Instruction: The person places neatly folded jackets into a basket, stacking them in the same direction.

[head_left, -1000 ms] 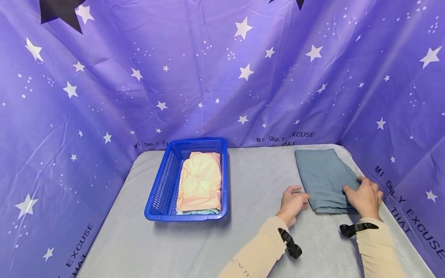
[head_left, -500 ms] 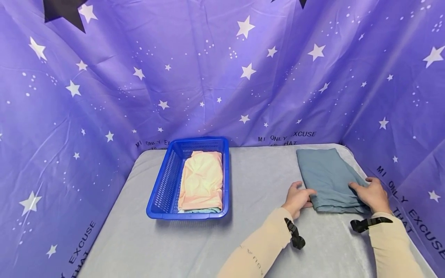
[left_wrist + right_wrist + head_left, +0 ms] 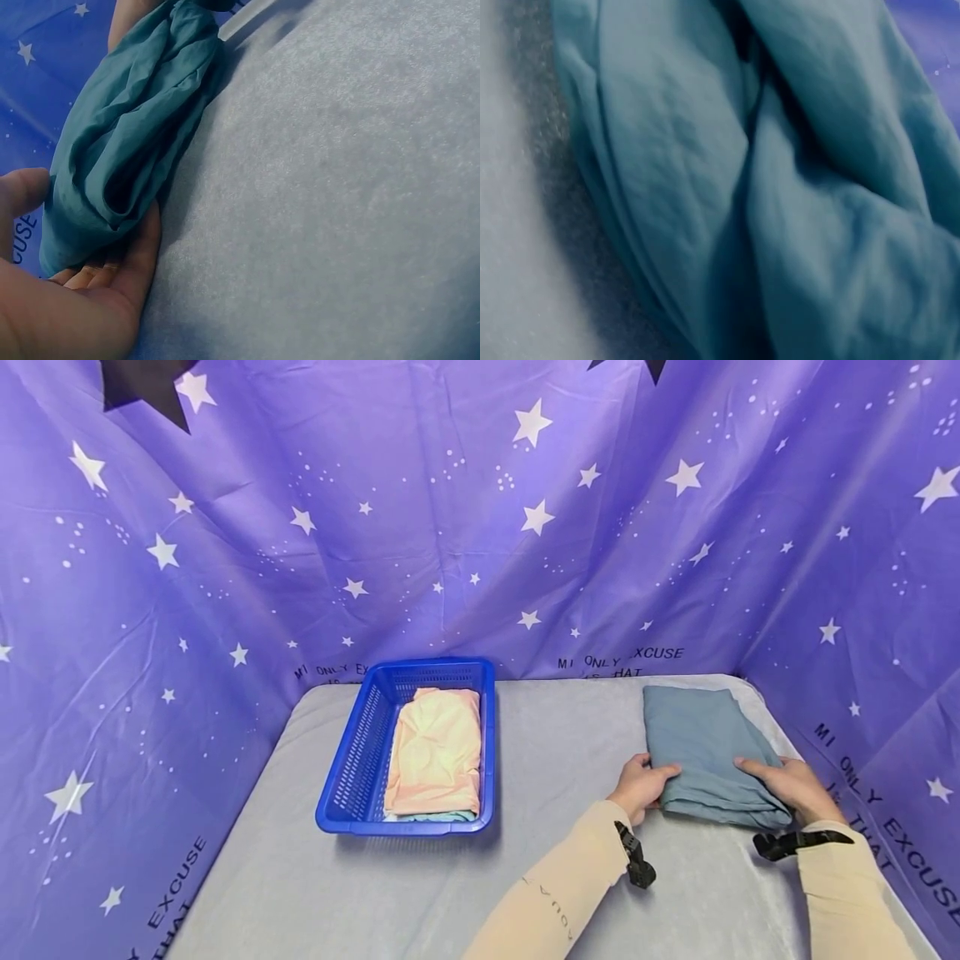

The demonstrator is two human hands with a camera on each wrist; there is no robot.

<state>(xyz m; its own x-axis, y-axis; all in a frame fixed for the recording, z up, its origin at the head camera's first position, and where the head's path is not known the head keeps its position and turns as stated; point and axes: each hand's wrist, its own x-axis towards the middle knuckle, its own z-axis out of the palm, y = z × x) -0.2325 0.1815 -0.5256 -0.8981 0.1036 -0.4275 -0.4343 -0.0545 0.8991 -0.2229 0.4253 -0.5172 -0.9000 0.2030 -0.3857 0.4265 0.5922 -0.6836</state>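
Note:
A folded teal garment lies at the right of the table, its layered near edge raised a little. My left hand grips its near left side, thumb on top. In the left wrist view the fingers of my left hand reach under the teal garment. On the near right side, my right hand holds it with the thumb on top; the other fingers are hidden beneath the cloth. Loose folds of the teal garment fill the right wrist view, where no hand shows.
Left of centre stands a blue plastic basket with perforated sides. Inside it a folded peach garment lies over a light teal cloth. A grey-covered table spans between purple star-printed curtains at the back and both sides.
My left hand has closed on the garment's left side, and the right hand has slid its grip at the right side. The garment's near edge has lifted slightly. The basket stays put.

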